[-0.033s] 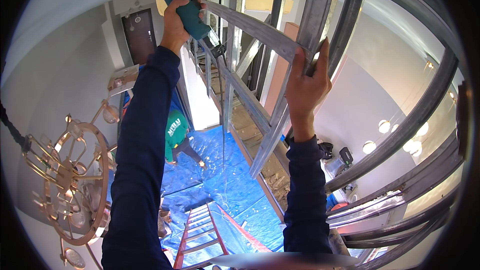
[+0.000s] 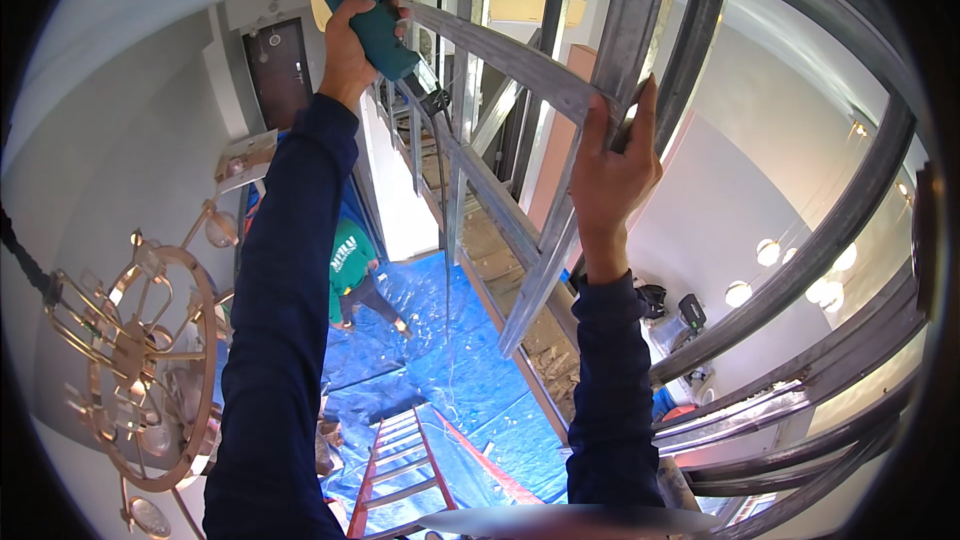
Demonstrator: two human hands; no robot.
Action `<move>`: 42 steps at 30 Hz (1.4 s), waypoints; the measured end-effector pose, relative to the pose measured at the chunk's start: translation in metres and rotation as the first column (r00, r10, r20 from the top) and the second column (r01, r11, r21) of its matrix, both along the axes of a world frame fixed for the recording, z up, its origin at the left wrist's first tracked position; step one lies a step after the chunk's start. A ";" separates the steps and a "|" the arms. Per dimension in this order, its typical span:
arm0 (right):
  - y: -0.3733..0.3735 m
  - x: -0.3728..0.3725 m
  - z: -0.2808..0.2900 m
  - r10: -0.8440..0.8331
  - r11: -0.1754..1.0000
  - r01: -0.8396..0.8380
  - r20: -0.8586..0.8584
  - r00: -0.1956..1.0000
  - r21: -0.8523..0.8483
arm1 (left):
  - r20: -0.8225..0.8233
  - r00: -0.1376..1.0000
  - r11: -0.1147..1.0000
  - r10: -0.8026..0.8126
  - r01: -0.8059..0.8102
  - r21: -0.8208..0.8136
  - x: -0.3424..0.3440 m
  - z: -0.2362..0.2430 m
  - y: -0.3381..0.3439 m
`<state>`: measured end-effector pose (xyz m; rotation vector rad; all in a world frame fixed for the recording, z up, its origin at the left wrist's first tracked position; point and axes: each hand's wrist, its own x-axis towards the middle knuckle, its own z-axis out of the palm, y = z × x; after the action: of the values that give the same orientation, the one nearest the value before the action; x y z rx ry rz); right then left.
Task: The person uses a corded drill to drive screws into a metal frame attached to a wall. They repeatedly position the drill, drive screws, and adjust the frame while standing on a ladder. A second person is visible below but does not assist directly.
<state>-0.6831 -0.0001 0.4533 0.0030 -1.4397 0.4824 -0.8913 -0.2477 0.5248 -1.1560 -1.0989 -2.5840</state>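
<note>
My left hand (image 2: 348, 55) is wrapped around the grip of a teal corded power drill (image 2: 375, 25) at the upper left of the middle. Its dark cord hangs down from the handle. My right hand (image 2: 615, 165) pinches the right end of a slanting metal channel (image 2: 500, 55), where it meets an upright metal stud (image 2: 635, 20). Thumb and forefinger sit on either side of that joint. The channel's other end lies close to the drill; the drill's tip and its contact with the metal are out of clear sight.
More metal framing (image 2: 800, 270) curves along the right. Far below are a floor under blue sheeting (image 2: 470, 340), a red-sided ladder (image 2: 400, 460) and a person in a green shirt (image 2: 350, 260). A brass chandelier (image 2: 140, 360) hangs at the left; a wood-strewn ledge (image 2: 545, 350) runs below the frame.
The drill and my left hand have shifted very slightly left. The person in green below has moved a little. My right hand stays at the joint.
</note>
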 end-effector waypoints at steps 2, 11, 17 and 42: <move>0.000 0.001 0.000 0.013 1.000 -0.012 0.023 1.000 -0.019 | 0.000 1.000 1.000 -0.005 0.005 -0.001 0.000 0.000 -0.003; 0.000 -0.002 0.000 0.033 0.999 -0.033 -0.002 0.999 -0.015 | -0.013 1.000 1.000 0.007 -0.007 -0.025 0.000 0.003 0.000; 0.000 -0.002 0.000 0.021 1.000 -0.021 -0.017 1.000 0.004 | 0.014 0.999 0.999 0.032 -0.032 -0.016 0.000 -0.002 0.005; 0.001 -0.003 0.000 0.035 0.999 -0.033 -0.049 0.998 0.025 | 0.035 0.999 1.000 0.022 -0.022 0.006 -0.002 -0.001 0.003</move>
<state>-0.6865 0.0010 0.4538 0.0584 -1.3989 0.4897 -0.8933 -0.2442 0.5242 -1.0957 -1.1026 -2.5986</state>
